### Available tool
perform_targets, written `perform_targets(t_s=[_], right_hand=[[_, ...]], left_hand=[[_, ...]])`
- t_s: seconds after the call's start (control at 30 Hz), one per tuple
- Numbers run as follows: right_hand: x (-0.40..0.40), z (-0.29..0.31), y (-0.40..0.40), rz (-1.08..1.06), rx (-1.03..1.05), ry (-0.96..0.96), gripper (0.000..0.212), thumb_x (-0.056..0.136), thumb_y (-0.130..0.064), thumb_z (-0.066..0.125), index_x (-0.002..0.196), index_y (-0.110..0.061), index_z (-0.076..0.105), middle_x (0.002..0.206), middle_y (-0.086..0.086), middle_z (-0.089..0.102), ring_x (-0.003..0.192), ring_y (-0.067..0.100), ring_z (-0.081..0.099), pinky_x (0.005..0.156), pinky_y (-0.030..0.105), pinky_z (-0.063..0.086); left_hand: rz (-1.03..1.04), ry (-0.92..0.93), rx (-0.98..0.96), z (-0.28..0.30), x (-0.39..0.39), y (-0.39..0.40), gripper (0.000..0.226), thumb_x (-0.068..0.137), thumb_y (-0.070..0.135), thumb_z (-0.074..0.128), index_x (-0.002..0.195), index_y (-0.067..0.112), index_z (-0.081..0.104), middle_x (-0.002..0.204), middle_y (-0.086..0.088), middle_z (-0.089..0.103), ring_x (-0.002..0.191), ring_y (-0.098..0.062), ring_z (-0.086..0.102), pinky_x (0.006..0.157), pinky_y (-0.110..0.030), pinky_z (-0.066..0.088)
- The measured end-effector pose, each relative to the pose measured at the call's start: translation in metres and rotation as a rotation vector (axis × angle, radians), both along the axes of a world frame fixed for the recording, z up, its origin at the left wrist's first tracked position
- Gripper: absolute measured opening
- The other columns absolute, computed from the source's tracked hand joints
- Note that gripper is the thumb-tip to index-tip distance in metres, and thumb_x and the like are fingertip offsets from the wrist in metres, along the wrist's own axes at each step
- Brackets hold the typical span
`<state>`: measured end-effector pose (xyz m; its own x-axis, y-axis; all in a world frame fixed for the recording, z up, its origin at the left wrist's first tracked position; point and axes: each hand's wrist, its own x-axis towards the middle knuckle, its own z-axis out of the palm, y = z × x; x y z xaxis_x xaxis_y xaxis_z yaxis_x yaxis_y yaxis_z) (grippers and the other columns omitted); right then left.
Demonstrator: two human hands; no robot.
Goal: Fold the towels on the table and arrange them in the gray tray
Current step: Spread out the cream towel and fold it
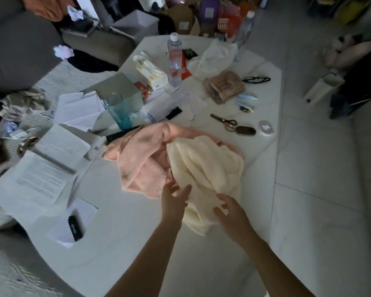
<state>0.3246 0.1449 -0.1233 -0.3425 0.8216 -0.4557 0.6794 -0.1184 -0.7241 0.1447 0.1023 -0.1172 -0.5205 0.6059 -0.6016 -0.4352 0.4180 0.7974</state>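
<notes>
Two crumpled towels lie heaped together in the middle of the white table (120, 232). The pink towel (141, 155) spreads to the left and behind; the cream towel (206, 166) lies over its right side and reaches toward me. My left hand (174, 200) hovers with fingers apart at the near edge where both towels meet. My right hand (231, 213) is spread over the cream towel's near corner, holding nothing. A gray box-like container (118, 86) stands behind the towels; whether it is the tray I cannot tell.
Papers and booklets (41, 174) cover the table's left side, with a black device (75, 228) near me. A teal glass (118, 112), water bottle (175, 61), tissue box (150, 71), scissors (224, 122) and tape roll (266, 127) stand behind the towels.
</notes>
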Motion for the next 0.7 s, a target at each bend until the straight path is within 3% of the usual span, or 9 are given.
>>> perform_targets(t_s=[0.07,0.17,0.27,0.33,0.43,0.47,0.53,0.63,0.7], right_hand=[[-0.007,0.002,0.005,-0.014,-0.006,0.017,0.045,0.096,-0.035,0.057,0.139,-0.027,0.047,0.129,-0.012,0.053,0.112,0.012,0.054,0.093,0.029,0.044],[-0.006,0.0,0.006,-0.158,-0.075,0.063,0.048,0.097,-0.036,0.055,0.143,-0.027,0.043,0.133,-0.011,0.051,0.114,0.013,0.053,0.093,0.03,0.043],[0.001,-0.004,-0.003,-0.362,-0.151,0.19,0.056,0.096,-0.031,0.06,0.147,-0.022,0.038,0.141,-0.001,0.049,0.122,0.023,0.051,0.103,0.043,0.045],[0.007,-0.005,-0.006,-0.502,-0.162,0.261,0.073,0.09,-0.034,0.069,0.151,-0.022,0.032,0.144,0.002,0.046,0.126,0.029,0.05,0.103,0.051,0.047],[0.015,-0.005,-0.01,-0.689,-0.279,0.311,0.093,0.086,-0.03,0.075,0.156,-0.024,0.015,0.133,0.005,0.048,0.112,0.03,0.06,0.085,0.043,0.056],[0.017,-0.005,-0.012,-0.72,-0.295,0.314,0.089,0.087,-0.025,0.074,0.155,-0.022,0.016,0.128,0.008,0.053,0.102,0.028,0.064,0.076,0.036,0.056],[0.021,-0.005,-0.016,-0.681,-0.217,0.25,0.06,0.09,-0.02,0.069,0.143,-0.01,0.044,0.11,0.005,0.064,0.085,0.023,0.066,0.069,0.033,0.056],[0.02,0.005,-0.024,-0.554,-0.074,0.203,0.024,0.087,-0.017,0.066,0.11,-0.01,0.067,0.091,0.0,0.068,0.082,0.022,0.066,0.072,0.041,0.055],[0.023,0.017,-0.031,-0.478,-0.013,0.29,0.013,0.077,-0.021,0.064,0.088,-0.017,0.069,0.079,-0.003,0.068,0.075,0.017,0.063,0.064,0.033,0.05]], left_hand=[[-0.032,0.038,0.018,-0.001,-0.006,0.011,0.052,0.086,0.014,0.073,0.132,0.022,0.05,0.105,-0.008,0.07,0.073,-0.014,0.063,0.056,-0.018,0.05],[-0.186,0.114,0.027,0.006,-0.002,0.014,0.048,0.085,0.001,0.06,0.125,0.026,0.055,0.091,-0.009,0.067,0.071,-0.014,0.057,0.061,-0.018,0.048],[-0.459,0.121,0.059,0.009,0.016,-0.025,0.042,0.076,0.012,0.054,0.115,0.024,0.067,0.087,-0.007,0.066,0.075,-0.016,0.056,0.069,-0.025,0.045],[-0.649,0.168,-0.018,0.001,0.024,-0.068,0.036,0.073,0.02,0.051,0.102,0.027,0.072,0.076,0.005,0.064,0.067,-0.011,0.053,0.063,-0.024,0.042],[-0.835,0.242,-0.2,-0.015,0.024,-0.121,0.022,0.076,0.022,0.051,0.085,0.019,0.071,0.059,0.014,0.053,0.058,-0.005,0.045,0.057,-0.026,0.034],[-0.884,0.284,-0.236,-0.018,0.023,-0.131,0.022,0.077,0.022,0.052,0.086,0.018,0.071,0.063,0.013,0.056,0.061,-0.004,0.048,0.059,-0.026,0.038],[-0.898,0.265,-0.227,-0.018,0.022,-0.137,0.03,0.07,0.022,0.055,0.093,0.02,0.073,0.082,0.006,0.066,0.075,-0.006,0.056,0.07,-0.025,0.046],[-0.594,-0.053,-0.093,-0.014,0.016,-0.128,0.058,0.061,0.015,0.066,0.119,0.024,0.064,0.113,-0.002,0.072,0.099,-0.015,0.066,0.086,-0.023,0.052],[-0.37,-0.304,0.055,-0.014,0.012,-0.113,0.063,0.071,0.022,0.075,0.132,0.014,0.057,0.123,-0.011,0.07,0.115,-0.03,0.065,0.097,-0.041,0.053]])
